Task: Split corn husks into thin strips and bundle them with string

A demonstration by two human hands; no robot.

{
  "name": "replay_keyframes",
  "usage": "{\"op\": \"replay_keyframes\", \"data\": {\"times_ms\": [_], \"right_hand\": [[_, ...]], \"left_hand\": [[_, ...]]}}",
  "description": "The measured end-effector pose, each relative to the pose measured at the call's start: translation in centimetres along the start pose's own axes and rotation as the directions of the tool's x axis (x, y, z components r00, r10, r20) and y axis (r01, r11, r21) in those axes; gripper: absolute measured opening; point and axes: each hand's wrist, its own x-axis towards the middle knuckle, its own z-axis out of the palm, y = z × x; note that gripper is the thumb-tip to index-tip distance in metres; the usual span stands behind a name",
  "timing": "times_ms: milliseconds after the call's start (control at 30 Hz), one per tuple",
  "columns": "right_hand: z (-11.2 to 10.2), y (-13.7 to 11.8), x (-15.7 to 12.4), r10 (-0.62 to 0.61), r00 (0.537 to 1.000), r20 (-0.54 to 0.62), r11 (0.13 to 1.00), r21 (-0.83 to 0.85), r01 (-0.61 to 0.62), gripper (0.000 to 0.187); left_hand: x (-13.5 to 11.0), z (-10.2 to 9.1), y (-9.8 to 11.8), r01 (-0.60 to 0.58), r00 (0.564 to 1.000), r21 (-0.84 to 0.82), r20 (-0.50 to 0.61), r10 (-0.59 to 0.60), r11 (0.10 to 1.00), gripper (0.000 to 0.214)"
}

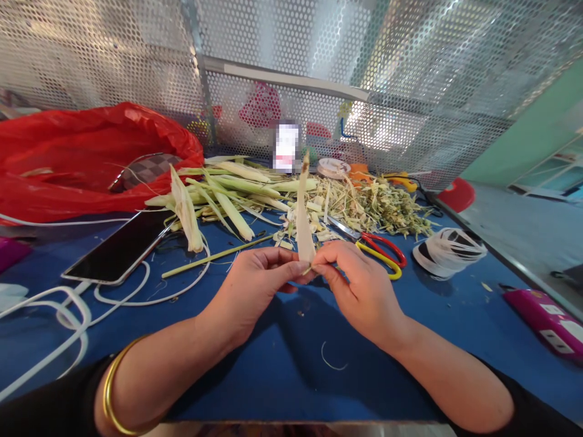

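Observation:
A pale, pointed corn husk stands upright above my two hands, its brownish tip pointing up. My left hand pinches its lower end between thumb and fingers. From the other side, my right hand is closed in a pinch at the same bottom edge, fingertips meeting the left ones. Whatever small part lies between the fingertips is mostly hidden. Just behind my right hand lie scissors with red and yellow handles. A heap of green-white corn husks and a loose upright husk piece are beyond my left hand.
Dried trimmings pile up at the back right, near a spool of white line and a magenta power strip. On the left are a dark-screened tablet, white cables and a red plastic bag. Perforated metal mesh borders the back.

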Motion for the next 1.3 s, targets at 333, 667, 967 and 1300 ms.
{"op": "replay_keyframes", "data": {"times_ms": [333, 667, 967, 1300], "right_hand": [[0.10, -0.19, -0.45, 0.153, 0.988, -0.014, 0.986, 0.073, -0.152, 0.007], [0.22, -0.25, -0.38, 0.189, 0.982, -0.010, 0.975, 0.119, -0.186, 0.007], [-0.07, 0.15, -0.06, 0.076, 0.997, 0.017, 0.983, 0.166, -0.078, 0.012], [-0.23, 0.07, 0.12, -0.125, 0.990, -0.059, 0.992, -0.003, 0.125, 0.010]], "left_hand": [[-0.14, 0.42, 0.29, -0.089, 0.993, 0.084, -0.064, 0.094, 0.992, 0.010], [-0.09, 0.30, 0.06, -0.073, 0.996, 0.093, -0.038, 0.077, 0.993, 0.008], [0.47, -0.16, -0.33, 0.100, 0.994, -0.132, 0.062, -0.092, 0.986, 0.013], [0.35, -0.26, -0.03, 0.241, 0.967, -0.258, 0.144, -0.209, 0.936, 0.011]]}}
